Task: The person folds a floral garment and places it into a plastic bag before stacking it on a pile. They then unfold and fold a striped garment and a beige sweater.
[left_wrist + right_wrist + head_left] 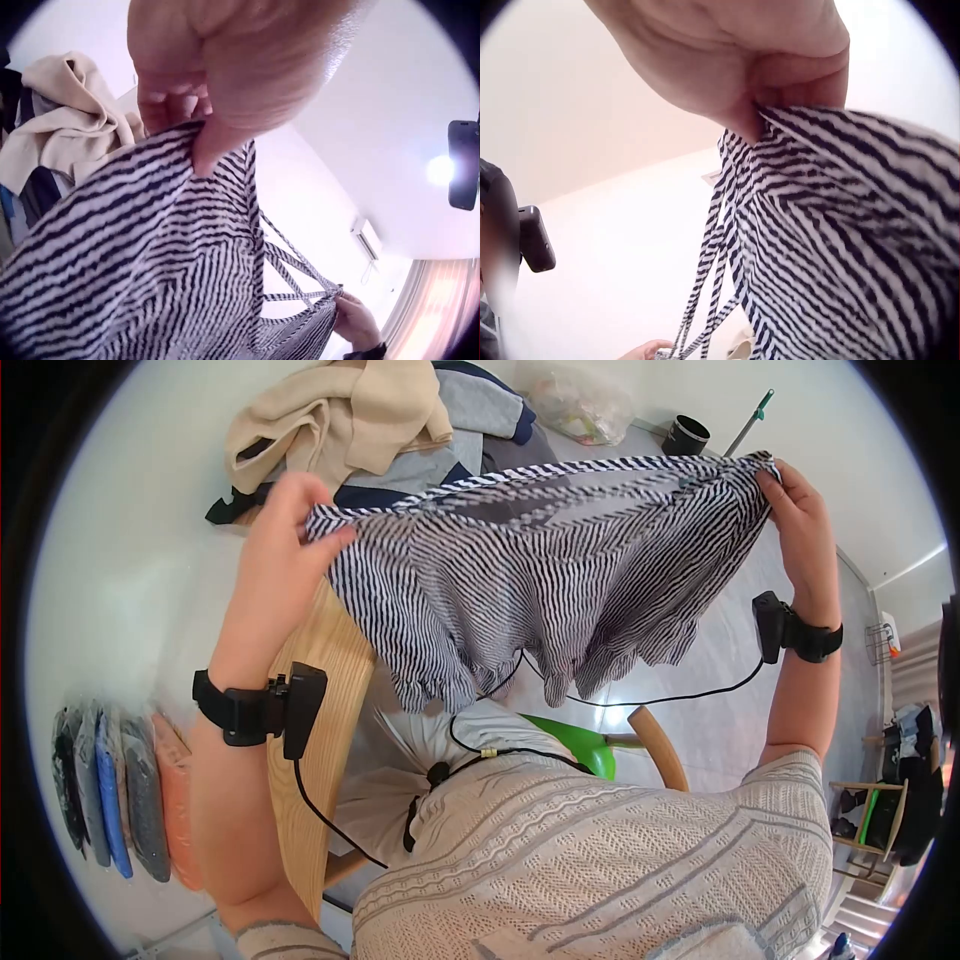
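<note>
A navy-and-white striped top with thin straps [470, 575] hangs stretched between both hands in the head view, its ruffled lower edge drooping over the lap. My left hand [285, 555] pinches one upper corner between thumb and fingers. At the opposite upper corner, my right hand [803, 520] grips the cloth the same way, held a little higher. Up close in the left wrist view, the left thumb [206, 154] presses on the striped fabric [150, 202]. Several narrow straps [712, 262] run down from the right hand's grip in the right wrist view.
Beige and grey clothes [370, 420] lie heaped beyond the left hand. A wooden table edge [330, 690] runs beneath the left forearm. Cables trail from both wrist cameras. Bagged garments [120, 790] stand at far left; a black bin [686, 435] and clear plastic bag [580, 405] sit behind.
</note>
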### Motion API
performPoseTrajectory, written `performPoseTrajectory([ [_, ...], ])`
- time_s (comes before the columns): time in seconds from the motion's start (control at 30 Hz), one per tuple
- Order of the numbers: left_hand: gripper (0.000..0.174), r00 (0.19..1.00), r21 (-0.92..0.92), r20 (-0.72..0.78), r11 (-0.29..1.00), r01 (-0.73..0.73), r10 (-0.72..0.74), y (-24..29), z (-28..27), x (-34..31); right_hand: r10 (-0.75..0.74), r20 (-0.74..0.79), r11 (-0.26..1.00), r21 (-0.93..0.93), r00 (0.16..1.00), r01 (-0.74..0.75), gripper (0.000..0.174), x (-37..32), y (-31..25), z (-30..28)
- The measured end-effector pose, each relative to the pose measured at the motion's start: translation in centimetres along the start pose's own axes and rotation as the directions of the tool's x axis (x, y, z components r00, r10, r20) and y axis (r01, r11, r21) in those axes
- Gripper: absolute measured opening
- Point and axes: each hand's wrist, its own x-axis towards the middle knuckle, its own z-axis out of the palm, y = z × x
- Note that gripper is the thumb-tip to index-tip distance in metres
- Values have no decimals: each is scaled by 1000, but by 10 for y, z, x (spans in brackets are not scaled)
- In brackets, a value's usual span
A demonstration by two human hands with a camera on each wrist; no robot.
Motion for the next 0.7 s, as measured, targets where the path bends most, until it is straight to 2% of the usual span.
performPoseTrajectory([
  [0.13, 15, 996, 62, -82, 997, 50, -45, -7, -2, 8, 66, -102, 992, 117, 993, -53, 27, 5, 3, 10],
  [0.2, 19, 983, -58, -181, 998, -18, 8, -13, 1, 11, -50, -261, 946, 297, 964, 130, 26, 7, 1, 24],
  [0.23, 19, 983, -57, -182, 998, -17, 7, -16, 3, 12, -50, -260, 946, 298, 964, 129, 26, 7, -2, 29],
  [0.3, 19, 922, 91, -352, 986, -141, 164, -19, 7, 13, -202, -385, 950, 145, 901, 275, 21, 2, -6, 35],
  [0.33, 19, 921, 91, -353, 986, -140, 163, -17, 9, 13, -203, -383, 950, 145, 901, 276, 21, 1, -5, 35],
  [0.4, 20, 865, 256, -451, 960, -113, 222, -14, 13, 10, -487, -491, 872, -231, 722, 432, 17, 0, 1, 37],
  [0.43, 20, 865, 256, -451, 960, -111, 220, -14, 12, 8, -551, -514, 833, -296, 657, 467, 15, 0, -1, 38],
  [0.53, 20, 865, 210, -432, 961, -180, 256, -10, 7, 6, -571, -488, 818, -401, 660, 412, 19, 0, -2, 33],
  [0.57, 21, 907, 132, -371, 978, -161, 199, -10, 3, 5, -570, -487, 819, -403, 661, 409, 19, 1, -2, 30],
  [0.6, 23, 941, 56, -305, 989, -134, 145, -10, 2, 5, -500, -489, 857, -400, 715, 325, 22, 2, -2, 28],
  [0.63, 25, 930, 32, -326, 985, -168, 169, -15, 6, 8, -425, -491, 886, -397, 760, 239, 25, 4, -1, 26],
  [0.67, 25, 930, 32, -326, 985, -167, 168, -18, 3, 9, -425, -491, 886, -397, 761, 239, 25, 7, 3, 24],
  [0.7, 24, 979, 11, -183, 996, -91, 92, -21, -3, 10, -328, -449, 933, -292, 831, 210, 27, 10, 8, 23],
])
